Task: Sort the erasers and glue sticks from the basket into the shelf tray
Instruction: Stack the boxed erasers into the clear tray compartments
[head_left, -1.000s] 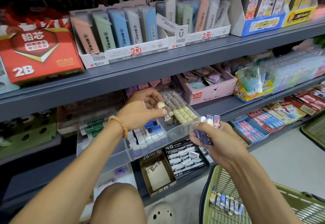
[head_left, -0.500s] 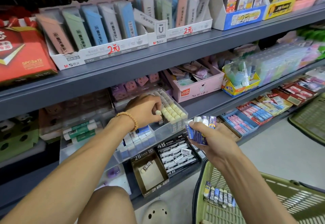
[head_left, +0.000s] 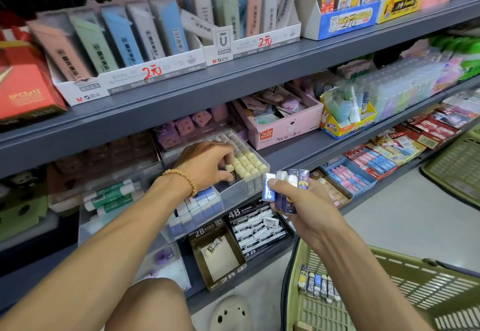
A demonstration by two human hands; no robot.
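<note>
At the bottom right of the frame your green basket [head_left: 389,291] sits nearest, its slatted wall cut off by the lower edge, with a short row of wrapped erasers [head_left: 318,285] standing against its left inner side. Just above it, your right hand [head_left: 298,201] grips a bundle of erasers in blue and purple sleeves [head_left: 285,188], their white ends pointing up; how many there are is hard to count. Left of centre, your left hand [head_left: 207,164], a bead bracelet [head_left: 181,177] at its wrist, reaches into the clear shelf tray [head_left: 233,193] and pinches one cream eraser [head_left: 230,171] at the near end of the packed rows of cream erasers [head_left: 246,159]. Your fingers hide part of that compartment. The tray's nearer compartment holds blue-and-white erasers [head_left: 197,208], partly covered by your forearm. Green-labelled glue sticks [head_left: 111,195] lie at mid left, blurred. Below the tray stand an open brown 2B box [head_left: 220,258] holding one eraser and a black 4B box [head_left: 257,229]. Farther back, a pink carton [head_left: 283,128] sits right of the tray, and white cartons of pastel packs [head_left: 130,45] line the upper shelf, with a red box [head_left: 23,86] cut off at upper left.
</note>
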